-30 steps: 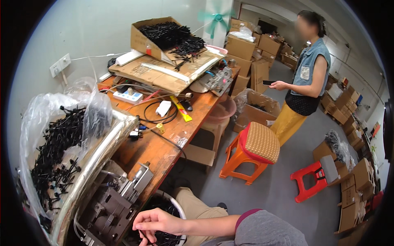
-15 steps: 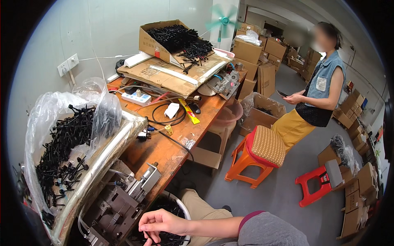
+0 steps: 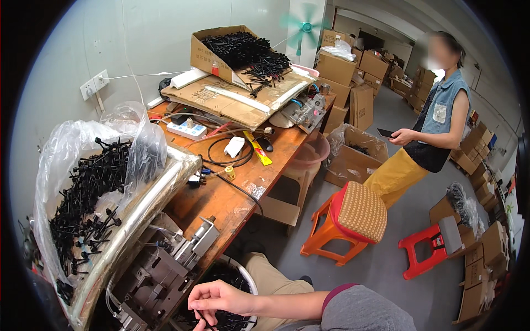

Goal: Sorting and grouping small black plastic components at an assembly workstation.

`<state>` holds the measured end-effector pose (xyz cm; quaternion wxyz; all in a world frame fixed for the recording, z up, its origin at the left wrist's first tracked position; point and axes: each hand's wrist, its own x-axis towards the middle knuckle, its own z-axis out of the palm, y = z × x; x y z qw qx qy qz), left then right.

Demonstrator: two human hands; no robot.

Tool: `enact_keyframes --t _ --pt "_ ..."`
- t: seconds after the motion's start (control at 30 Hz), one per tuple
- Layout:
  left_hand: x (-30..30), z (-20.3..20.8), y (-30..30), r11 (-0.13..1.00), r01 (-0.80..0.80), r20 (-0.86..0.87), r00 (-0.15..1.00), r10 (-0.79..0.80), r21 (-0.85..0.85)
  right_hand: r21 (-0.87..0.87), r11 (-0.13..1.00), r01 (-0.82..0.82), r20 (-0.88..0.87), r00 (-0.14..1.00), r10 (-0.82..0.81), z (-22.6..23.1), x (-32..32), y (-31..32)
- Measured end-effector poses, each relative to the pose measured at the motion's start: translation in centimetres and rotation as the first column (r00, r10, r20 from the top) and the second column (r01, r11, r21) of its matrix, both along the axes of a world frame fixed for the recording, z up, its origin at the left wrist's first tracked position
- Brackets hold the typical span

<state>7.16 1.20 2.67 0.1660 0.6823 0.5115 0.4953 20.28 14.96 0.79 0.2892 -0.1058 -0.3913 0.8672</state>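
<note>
My right hand (image 3: 223,298) reaches in from the lower right, over a white-rimmed tub (image 3: 249,280) holding black pieces. Its fingers are pinched on a thin black plastic piece (image 3: 205,318). A bit of skin at the bottom edge beside that piece seems to be a fingertip of my left hand (image 3: 199,326); the rest of that hand is out of frame. Left of my right hand stands a metal fixture (image 3: 157,284) with a cylinder and clear air tubes. Beyond it, a plastic-lined tray (image 3: 118,220) carries a heap of black stemmed pieces (image 3: 88,193).
On the wooden table (image 3: 243,207) lie a power strip (image 3: 186,129), cables and a yellow packet (image 3: 258,149). Farther back an open carton (image 3: 212,58) spills black pieces. An orange stool (image 3: 342,220) and a red stool (image 3: 422,251) stand right. A person (image 3: 441,110) holds a dark flat device.
My right hand stays nearly still in its pinch. The standing person's hand and dark device have shifted slightly. The whole view has moved a little.
</note>
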Motion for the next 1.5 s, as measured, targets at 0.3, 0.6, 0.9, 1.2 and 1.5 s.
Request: enact_keyframes --t 0.3,0.6,0.9,1.2,1.5 --pt "0.0 0.7 0.6 0.999 0.036 -0.087 0.996 -0.035 0.002 -0.021 1.0 -0.003 0.013 1.0 0.003 -0.1 0.5 0.3" --pt "-0.6 -0.7 0.3 0.989 -0.15 -0.014 0.989 0.15 0.018 0.043 0.999 0.033 0.086 0.996 -0.036 0.4 -0.8 0.2" --pt "-1.1 -0.8 0.4 0.988 -0.142 -0.023 0.989 0.144 0.057 -0.005 0.996 0.088 0.103 0.991 -0.087 -0.2 -1.2 -0.2" --pt "-1.2 -1.0 0.7 0.99 -0.136 0.015 0.991 0.136 0.043 0.04 0.993 0.107 0.087 0.99 -0.111 -0.5 -1.5 0.1" --pt "-2.0 -1.2 0.9 0.992 -0.113 0.068 0.992 0.11 0.05 0.056 0.989 0.136 0.093 0.986 -0.141 -0.4 -2.2 0.3"
